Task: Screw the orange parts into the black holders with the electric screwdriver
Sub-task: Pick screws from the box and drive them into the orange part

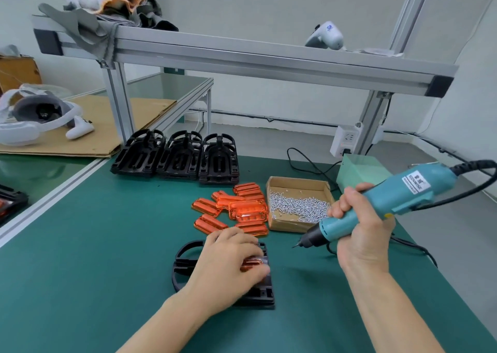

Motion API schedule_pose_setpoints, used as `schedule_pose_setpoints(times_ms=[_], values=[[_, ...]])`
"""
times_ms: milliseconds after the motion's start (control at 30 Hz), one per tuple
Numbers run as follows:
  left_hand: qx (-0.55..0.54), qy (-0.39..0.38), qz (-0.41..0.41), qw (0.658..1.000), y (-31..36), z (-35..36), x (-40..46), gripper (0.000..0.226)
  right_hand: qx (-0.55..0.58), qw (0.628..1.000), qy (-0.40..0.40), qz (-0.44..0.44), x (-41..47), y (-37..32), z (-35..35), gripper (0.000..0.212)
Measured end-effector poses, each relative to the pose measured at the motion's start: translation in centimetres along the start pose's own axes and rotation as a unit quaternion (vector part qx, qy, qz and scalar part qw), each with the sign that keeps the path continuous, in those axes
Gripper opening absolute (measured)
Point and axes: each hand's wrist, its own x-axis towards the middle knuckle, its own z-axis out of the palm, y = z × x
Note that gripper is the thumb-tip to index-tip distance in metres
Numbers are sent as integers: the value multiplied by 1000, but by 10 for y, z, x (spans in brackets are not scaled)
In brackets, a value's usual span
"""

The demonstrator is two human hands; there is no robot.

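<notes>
A black moulded-plastic holder (pixel 185 264), ribbed and openwork with a curved loop at its far-left end, lies flat on the smooth green mat of the desk (pixel 80 245), near the front edge and about midway along it. Seated in it is a translucent orange plastic part (pixel 251 263), a glossy, ridged, rounded oblong, only partly visible under the fingers. The left hand (pixel 228 266) lies over the holder with fingers bent down onto the orange part, pressing it in place.

The right hand (pixel 360 231) is clenched round the barrel of a teal plastic electric screwdriver (pixel 390 202) with a black chuck and thin metal bit; the tool slants down to the left, its tip hanging above the mat just right of the holder and apart from it. A black cord runs from its rear end.

Beyond the holder, towards the middle of the desk, a loose pile of matching orange parts (pixel 236 210) overlaps itself. Touching the pile's right side stands a shallow brown cardboard box (pixel 295 183) of small shiny metal screws (pixel 298 207). Farther back, towards the desk's far edge, three stacks of black holders (pixel 180 156) lean side by side against each other. A pale green box-shaped unit (pixel 360 169) sits by the far right edge.
</notes>
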Motion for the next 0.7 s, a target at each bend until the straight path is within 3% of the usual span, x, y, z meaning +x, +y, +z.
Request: schedule_pose_setpoints(times_ms=[100, 233, 700], values=[[-32, 33, 9, 999, 10, -3, 38, 20, 9, 1000, 20, -11, 0, -3, -7, 21], [-36, 17, -33, 999, 16, 4, 95, 19, 16, 999, 47, -23, 1, -3, -14, 19], [85, -134, -112, 981, 24, 53, 180, 14, 5, 998, 56, -18, 10, -6, -32, 18]])
